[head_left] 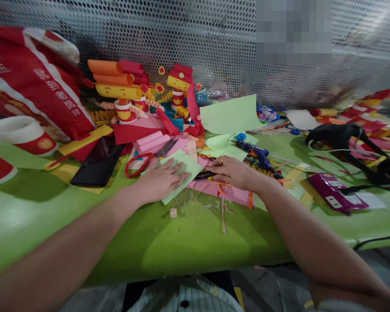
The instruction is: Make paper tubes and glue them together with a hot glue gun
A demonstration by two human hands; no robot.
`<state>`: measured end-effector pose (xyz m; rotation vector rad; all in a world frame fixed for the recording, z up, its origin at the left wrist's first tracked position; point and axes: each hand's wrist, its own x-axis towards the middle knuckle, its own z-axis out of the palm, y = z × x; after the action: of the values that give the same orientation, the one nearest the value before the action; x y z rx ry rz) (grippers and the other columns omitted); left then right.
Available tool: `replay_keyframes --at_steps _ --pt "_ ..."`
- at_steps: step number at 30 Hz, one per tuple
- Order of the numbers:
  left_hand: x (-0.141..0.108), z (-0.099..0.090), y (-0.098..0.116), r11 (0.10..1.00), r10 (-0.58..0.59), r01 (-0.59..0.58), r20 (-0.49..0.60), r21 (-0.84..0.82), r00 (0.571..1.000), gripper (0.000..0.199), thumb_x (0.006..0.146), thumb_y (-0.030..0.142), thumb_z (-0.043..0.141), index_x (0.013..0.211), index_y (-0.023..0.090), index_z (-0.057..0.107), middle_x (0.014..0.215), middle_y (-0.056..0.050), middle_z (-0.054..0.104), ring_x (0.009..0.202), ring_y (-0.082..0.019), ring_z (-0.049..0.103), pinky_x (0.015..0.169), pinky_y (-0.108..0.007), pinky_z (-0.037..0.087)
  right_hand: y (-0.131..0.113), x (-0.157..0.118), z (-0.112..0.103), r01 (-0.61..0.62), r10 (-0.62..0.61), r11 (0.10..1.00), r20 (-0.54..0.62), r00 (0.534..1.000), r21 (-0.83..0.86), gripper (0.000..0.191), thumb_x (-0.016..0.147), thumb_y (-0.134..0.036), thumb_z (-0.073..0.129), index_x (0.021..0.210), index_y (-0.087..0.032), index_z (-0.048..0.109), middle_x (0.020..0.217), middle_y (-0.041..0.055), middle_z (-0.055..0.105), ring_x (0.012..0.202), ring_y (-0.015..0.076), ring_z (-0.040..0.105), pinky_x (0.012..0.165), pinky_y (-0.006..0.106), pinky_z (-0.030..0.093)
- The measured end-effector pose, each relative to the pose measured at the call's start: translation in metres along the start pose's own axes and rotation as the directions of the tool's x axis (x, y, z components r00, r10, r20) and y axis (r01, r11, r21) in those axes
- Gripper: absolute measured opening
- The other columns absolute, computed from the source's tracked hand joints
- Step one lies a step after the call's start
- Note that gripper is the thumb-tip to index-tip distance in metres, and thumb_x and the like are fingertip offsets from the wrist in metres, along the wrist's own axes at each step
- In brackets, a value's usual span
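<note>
My left hand (160, 180) lies flat with its fingers spread on a light green paper sheet (190, 164). Just beyond it are red-handled scissors (142, 162), blades pointing away to the right. My right hand (230, 171), a ring on one finger, reaches over a dark object (204, 174) lying on pink paper (237, 195); its fingers are bent, and whether they grip that object is unclear. A blue glue gun (261, 156) lies to the right of this hand. Larger green paper (229, 115) curls up behind the hands.
Paper figures (121, 93) stand at the back beside a red bag (35, 82). A black phone (99, 161) and paper cups (26, 134) are at the left. On the right are a purple power strip (336, 190), cables and a black strapped object (341, 138). Perforated metal (133, 26) rises behind.
</note>
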<state>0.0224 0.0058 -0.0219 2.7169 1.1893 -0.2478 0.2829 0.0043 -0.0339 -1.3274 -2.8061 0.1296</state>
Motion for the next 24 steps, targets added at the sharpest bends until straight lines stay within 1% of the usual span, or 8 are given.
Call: replay_keyframes --at_steps 5,12,17,24 --pt "-0.0007 -0.0016 0.0011 1.000 0.001 -0.001 0.006 0.011 1.000 0.045 0.095 0.039 0.021 0.137 0.036 0.038 0.149 0.001 0.030 0.139 -0.027 0.019 0.106 -0.060 0.011 0.0010 -0.0011 -0.0012 0.004 -0.005 0.999 0.016 1.000 0.040 0.041 0.090 -0.038 0.043 0.125 -0.021 0.056 0.120 0.0119 0.061 0.104 0.0251 0.056 0.090 0.043 0.044" --pt "-0.0011 -0.0032 0.0046 1.000 -0.014 0.014 -0.005 0.012 1.000 0.047 0.095 0.039 0.018 0.138 0.034 0.037 0.149 0.000 0.030 0.139 -0.027 0.020 0.106 -0.062 0.010 -0.0025 0.0019 0.0007 0.027 -0.027 1.000 -0.012 1.000 0.015 0.040 0.091 -0.039 0.040 0.122 -0.022 0.058 0.119 0.0112 0.061 0.105 0.0245 0.056 0.091 0.043 0.045" --pt "-0.0003 -0.0022 0.0042 1.000 -0.020 0.020 -0.011 -0.001 1.000 0.046 0.095 0.039 0.019 0.137 0.034 0.039 0.149 0.000 0.030 0.138 -0.028 0.022 0.106 -0.062 0.011 -0.0022 -0.0007 -0.0034 0.036 -0.036 0.999 0.030 0.999 0.020 0.040 0.091 -0.037 0.041 0.124 -0.021 0.056 0.118 0.0113 0.061 0.102 0.0244 0.057 0.090 0.042 0.045" --pt "0.0007 -0.0001 0.0033 1.000 -0.015 0.015 -0.021 -0.006 1.000 0.048 0.095 0.040 0.018 0.138 0.034 0.037 0.149 -0.001 0.030 0.138 -0.030 0.022 0.106 -0.062 0.010 -0.0077 0.0010 -0.0006 0.035 -0.035 0.999 -0.012 0.999 0.027 0.038 0.091 -0.036 0.039 0.121 -0.022 0.059 0.116 0.0108 0.061 0.102 0.0231 0.055 0.090 0.043 0.044"
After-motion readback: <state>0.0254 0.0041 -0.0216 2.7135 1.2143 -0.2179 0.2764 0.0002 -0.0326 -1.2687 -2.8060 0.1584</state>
